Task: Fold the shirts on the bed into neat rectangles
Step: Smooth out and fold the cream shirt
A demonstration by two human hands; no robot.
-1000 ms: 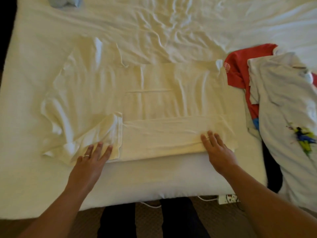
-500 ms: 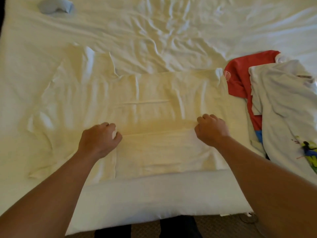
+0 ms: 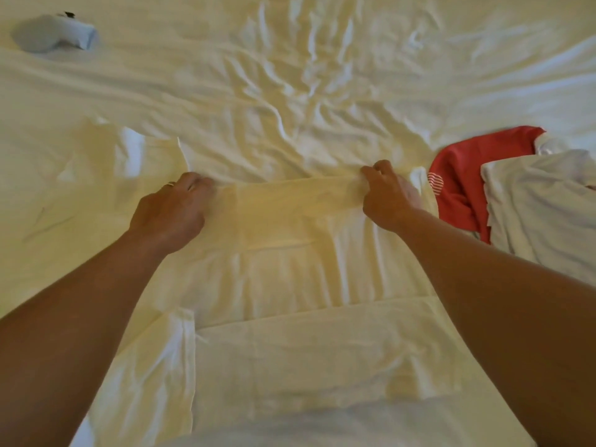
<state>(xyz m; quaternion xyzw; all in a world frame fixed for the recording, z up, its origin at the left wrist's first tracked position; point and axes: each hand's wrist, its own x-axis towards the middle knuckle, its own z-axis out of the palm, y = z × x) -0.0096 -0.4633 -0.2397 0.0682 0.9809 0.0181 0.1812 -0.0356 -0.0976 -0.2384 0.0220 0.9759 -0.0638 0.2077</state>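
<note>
A cream shirt point(image 3: 290, 272) lies spread across the middle of the white bed point(image 3: 290, 75), its near long side folded over in a band. My left hand point(image 3: 171, 211) pinches the shirt's far edge at the left. My right hand point(image 3: 385, 196) pinches the same far edge at the right, and the cloth is stretched between them. One sleeve point(image 3: 129, 153) lies out flat at the far left. At the right, a red shirt point(image 3: 458, 185) lies partly under a white shirt point(image 3: 541, 214).
A small pale blue rolled item point(image 3: 53, 33) sits at the far left corner of the bed. The rumpled sheet fills the far half. The bed's near edge point(image 3: 322, 430) runs along the bottom of the view.
Both hands left the near folded band and reached across to the shirt's far edge, where they now pinch the cloth. The camera moved in closer over the bed.
</note>
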